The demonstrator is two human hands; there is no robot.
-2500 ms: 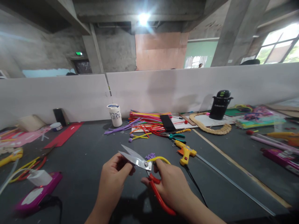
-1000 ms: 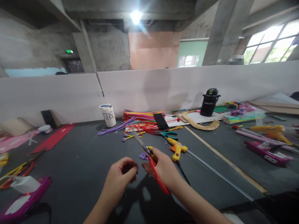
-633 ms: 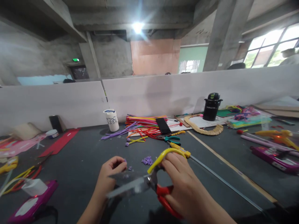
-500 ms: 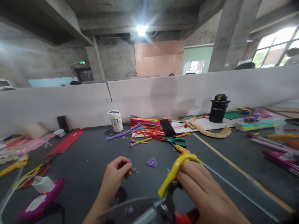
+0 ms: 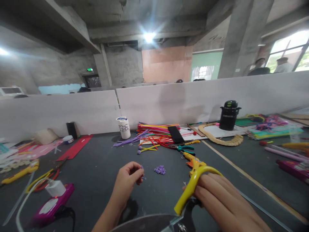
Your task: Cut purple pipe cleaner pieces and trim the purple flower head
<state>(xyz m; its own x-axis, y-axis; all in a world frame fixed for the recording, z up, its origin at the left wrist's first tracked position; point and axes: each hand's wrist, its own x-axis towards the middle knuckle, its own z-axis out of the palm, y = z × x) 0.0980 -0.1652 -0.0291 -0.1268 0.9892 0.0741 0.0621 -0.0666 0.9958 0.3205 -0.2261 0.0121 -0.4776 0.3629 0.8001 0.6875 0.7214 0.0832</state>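
My left hand (image 5: pixel 130 177) is over the dark table, thumb and fingers pinched on a small purple piece (image 5: pixel 142 167) that shows at the fingertips. A small pile of short purple cut pieces (image 5: pixel 159 169) lies just right of it. Close to the camera, my right hand (image 5: pixel 222 199) is closed around scissors (image 5: pixel 190 193) with a thick yellow handle loop. Their wide blade extends left along the bottom edge, partly out of view. Past the right hand lies a yellow glue gun (image 5: pixel 194 162).
Behind the pile are purple-tipped yellow stems (image 5: pixel 148 149), teal-handled pliers (image 5: pixel 184 148), a bundle of coloured pipe cleaners (image 5: pixel 156 129) and a black phone (image 5: pixel 175 134). A white cup (image 5: pixel 123 129) stands by the partition (image 5: pixel 145 103). At left lies a magenta power strip (image 5: pixel 54 206).
The view has shifted a little, so most things appear further right. The scissors in my right hand sit lower and further right. My left hand keeps its pinch near the purple pile.
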